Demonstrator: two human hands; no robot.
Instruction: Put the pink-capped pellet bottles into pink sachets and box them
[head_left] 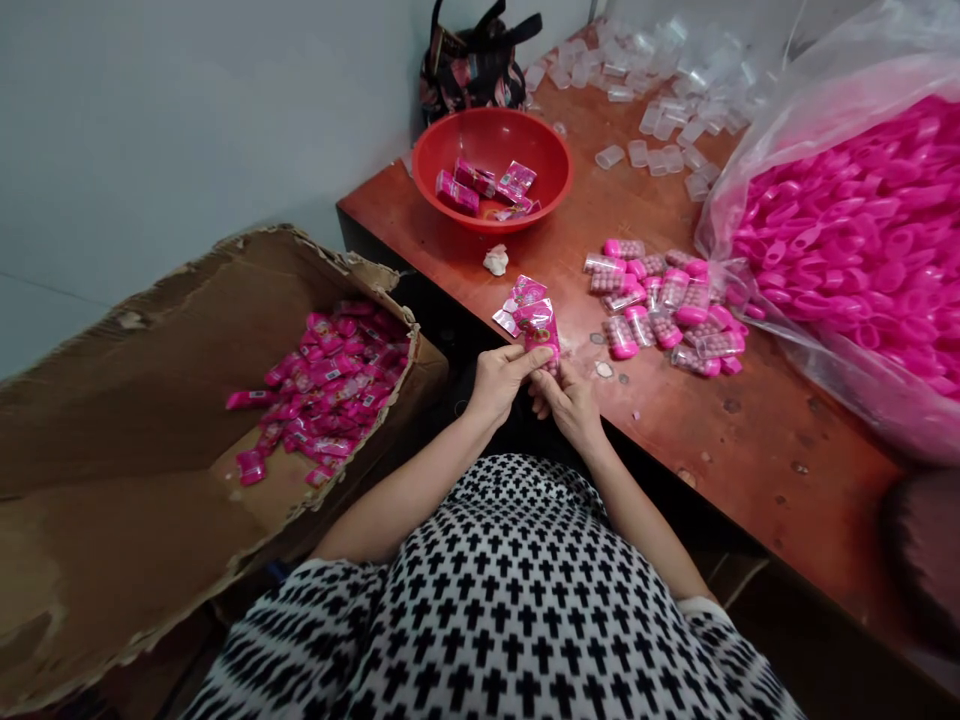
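My left hand (499, 382) and my right hand (570, 400) meet at the table's near edge. Between them is a pink printed wrapper (540, 322), pinched by the fingers of my left hand. The fingers of my right hand are closed around its lower end, where a small pink capped tube (553, 362) partly shows. More flat pink wrappers (519, 296) lie on the table just beyond. To the right sits a pile of clear tubes with pink caps (675, 300), filled with small pink balls.
A red bowl (491, 218) holds several pink packets. Clear empty tubes (667, 120) lie at the back, with a bag of pink plastic parts (862, 240) at right. At left, a cardboard box (112, 400) contains wrapped pink packets (330, 380).
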